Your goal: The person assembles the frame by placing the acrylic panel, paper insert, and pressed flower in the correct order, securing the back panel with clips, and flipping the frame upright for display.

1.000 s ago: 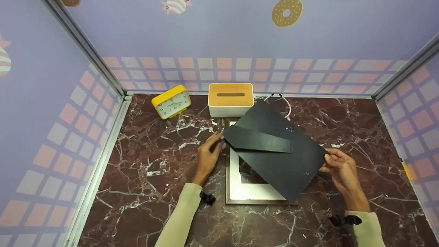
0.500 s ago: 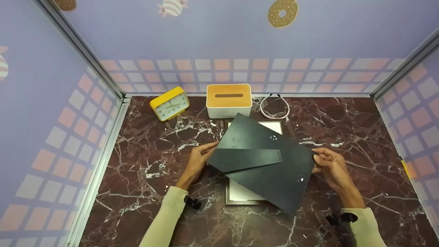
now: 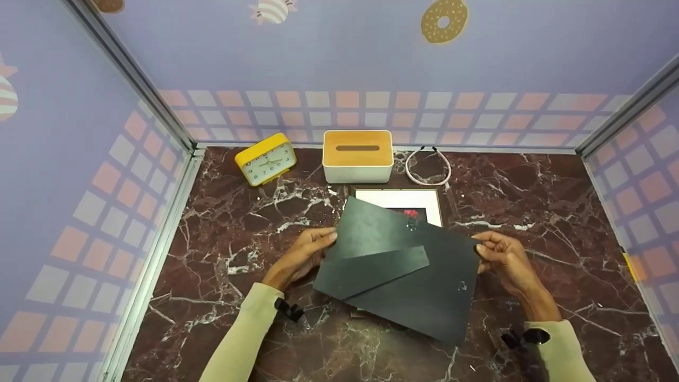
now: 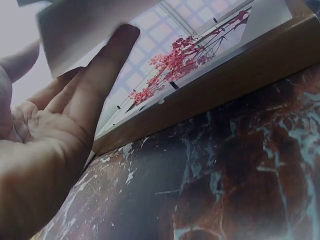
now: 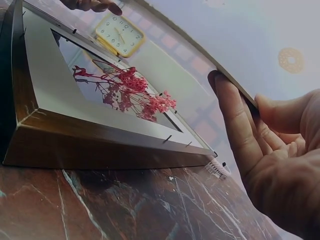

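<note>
Both hands hold a black picture-frame backing board (image 3: 392, 297) with a stand leg (image 3: 379, 270) on its upper face. My left hand (image 3: 302, 254) pinches its left edge, thumb on top. On the right edge, my right hand (image 3: 509, 262) grips the board between thumb and fingers. Beneath it lies a wooden picture frame (image 5: 100, 145), mostly covered by the board in the head view. Inside the frame, a white mat (image 3: 392, 198) surrounds a picture of red blossoms (image 5: 132, 90). Small dark tabs stick up along the frame's edge in the right wrist view.
At the back of the marble-patterned table (image 3: 238, 318) stand a yellow alarm clock (image 3: 268, 160) and a white tissue box (image 3: 358, 159) with a wooden lid. A pale headband (image 3: 428, 183) lies right of the box. Patterned walls enclose the back and sides.
The board has turned and come nearer and to the left, uncovering the frame's far end and the headband. My left hand has moved down and left and now grips the board's edge.
</note>
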The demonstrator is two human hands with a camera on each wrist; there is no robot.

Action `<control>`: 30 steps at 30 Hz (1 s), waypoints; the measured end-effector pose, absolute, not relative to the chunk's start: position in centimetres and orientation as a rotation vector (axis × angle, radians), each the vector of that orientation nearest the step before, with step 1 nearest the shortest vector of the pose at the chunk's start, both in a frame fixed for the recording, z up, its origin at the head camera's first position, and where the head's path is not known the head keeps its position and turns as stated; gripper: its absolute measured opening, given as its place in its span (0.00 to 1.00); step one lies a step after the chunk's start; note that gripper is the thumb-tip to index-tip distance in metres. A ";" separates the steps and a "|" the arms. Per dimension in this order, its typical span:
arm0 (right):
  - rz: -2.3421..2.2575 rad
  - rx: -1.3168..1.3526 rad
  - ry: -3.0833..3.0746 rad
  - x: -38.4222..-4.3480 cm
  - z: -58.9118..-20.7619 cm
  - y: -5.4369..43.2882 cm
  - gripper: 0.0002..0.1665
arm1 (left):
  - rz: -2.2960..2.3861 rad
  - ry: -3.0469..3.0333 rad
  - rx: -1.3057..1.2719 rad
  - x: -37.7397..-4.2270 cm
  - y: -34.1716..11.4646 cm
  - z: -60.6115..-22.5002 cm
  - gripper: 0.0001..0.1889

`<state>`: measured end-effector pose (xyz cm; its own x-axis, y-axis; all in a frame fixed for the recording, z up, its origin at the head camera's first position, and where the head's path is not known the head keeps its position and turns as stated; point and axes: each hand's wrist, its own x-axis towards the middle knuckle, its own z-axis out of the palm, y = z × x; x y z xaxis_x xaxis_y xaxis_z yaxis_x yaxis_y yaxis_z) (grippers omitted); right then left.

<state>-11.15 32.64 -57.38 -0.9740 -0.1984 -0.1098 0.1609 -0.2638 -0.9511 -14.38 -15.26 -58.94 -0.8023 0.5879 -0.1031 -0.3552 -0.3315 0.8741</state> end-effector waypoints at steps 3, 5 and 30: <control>-2.291 -0.117 1.744 -11.2 -57.4 32.6 0.14 | 2.125 1.251 0.366 -14.3 -15.6 -58.8 0.30; -2.271 -0.150 1.733 -11.3 -57.4 32.5 0.14 | 2.104 1.215 0.415 -14.2 -15.7 -58.7 0.26; -2.351 0.055 1.709 -10.8 -58.5 31.1 0.15 | 2.474 1.141 0.387 -11.2 -16.0 -58.9 0.18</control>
<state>-10.75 31.09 -58.46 -0.9720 -0.1661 -0.1665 0.2097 -0.2912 -0.9334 -11.15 -16.03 -58.91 -0.8868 0.4542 0.0857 -0.2297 -0.5940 0.7710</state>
